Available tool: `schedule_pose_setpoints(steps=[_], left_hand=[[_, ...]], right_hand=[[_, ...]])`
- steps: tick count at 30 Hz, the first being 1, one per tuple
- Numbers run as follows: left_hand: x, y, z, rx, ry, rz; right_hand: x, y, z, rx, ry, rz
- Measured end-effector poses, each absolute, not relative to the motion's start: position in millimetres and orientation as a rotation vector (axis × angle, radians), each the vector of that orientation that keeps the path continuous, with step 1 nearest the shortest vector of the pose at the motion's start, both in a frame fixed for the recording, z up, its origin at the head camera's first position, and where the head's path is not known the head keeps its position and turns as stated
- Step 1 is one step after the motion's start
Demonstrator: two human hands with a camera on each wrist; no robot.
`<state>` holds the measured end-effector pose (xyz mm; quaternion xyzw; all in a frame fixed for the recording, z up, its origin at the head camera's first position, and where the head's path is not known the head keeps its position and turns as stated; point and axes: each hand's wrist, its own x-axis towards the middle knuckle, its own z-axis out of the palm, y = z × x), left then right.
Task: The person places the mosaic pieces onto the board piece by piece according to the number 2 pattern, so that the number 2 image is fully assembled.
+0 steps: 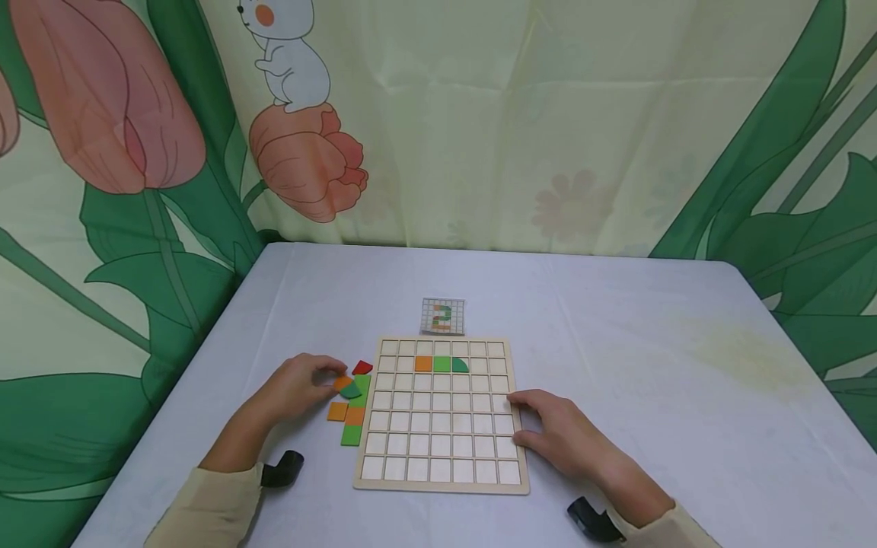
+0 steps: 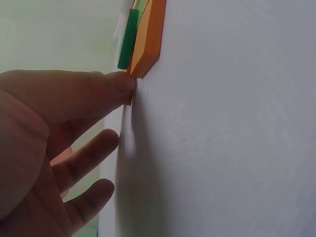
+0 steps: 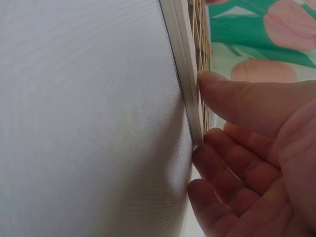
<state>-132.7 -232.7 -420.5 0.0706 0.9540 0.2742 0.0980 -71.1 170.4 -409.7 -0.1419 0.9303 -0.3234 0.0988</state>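
Note:
In the head view, my left hand [image 1: 301, 384] is left of the wooden grid board [image 1: 441, 487], at a small pile of coloured tiles. Its thumb and forefinger pinch an orange tile [image 1: 341, 383], mostly hidden behind the thumb in the left wrist view. A dark green rounded tile [image 1: 351, 391] lies against it. Around them are a red tile [image 1: 362, 367], light green tiles [image 1: 352, 435] and orange tiles [image 1: 337, 412]. On the board's right edge rests my right hand [image 1: 565, 434], thumb and forefinger spread apart, touching the rim.
One row of the board holds an orange square [image 1: 424, 364], a light green square [image 1: 441, 364] and a dark green rounded tile [image 1: 460, 364]. Behind the board lies a small pattern card [image 1: 442, 316]. A white cloth [image 1: 651, 365] covers the table; a printed curtain [image 1: 466, 152] hangs behind.

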Motion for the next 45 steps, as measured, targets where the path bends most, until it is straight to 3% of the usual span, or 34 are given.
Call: schedule_pose_setpoints(steps=[21,45], left_hand=[[-135.8,-226.7,-412.4,0.115,2.885,0.734],[-145.0,-203.7,-402.4,0.307,2.86,0.778]], right_hand=[[-70.8,170.5,-409.5,-0.402,2.752,-0.956],[-71.7,169.0,-409.1,-0.378,2.747,-0.932]])
